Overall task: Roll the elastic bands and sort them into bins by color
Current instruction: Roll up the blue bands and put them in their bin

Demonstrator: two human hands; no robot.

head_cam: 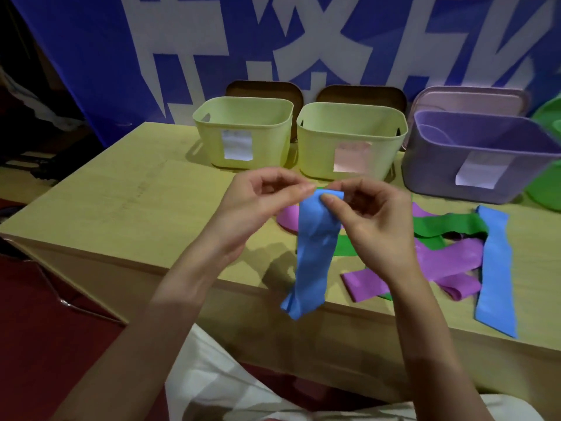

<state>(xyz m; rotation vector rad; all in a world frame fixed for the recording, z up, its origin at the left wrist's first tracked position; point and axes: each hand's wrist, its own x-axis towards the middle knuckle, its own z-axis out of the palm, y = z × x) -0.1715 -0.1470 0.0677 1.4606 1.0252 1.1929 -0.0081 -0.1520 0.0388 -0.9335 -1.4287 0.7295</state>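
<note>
A blue elastic band (312, 250) hangs in the air above the table's front edge. My left hand (258, 205) and my right hand (373, 220) both pinch its top end between thumb and fingers, the rest dangling loose. On the table to the right lie a second blue band (494, 268), purple bands (449, 262) and green bands (449, 224), partly overlapping. At the back stand two yellow-green bins, one on the left (243, 132) and one in the middle (349, 138), and a purple bin (479, 156), each with a paper label.
The wooden table (121, 202) has bare surface on its left half. Lids lean behind the bins against a blue banner (91, 56). A green container (546, 183) sits at the far right edge. White cloth covers my lap below.
</note>
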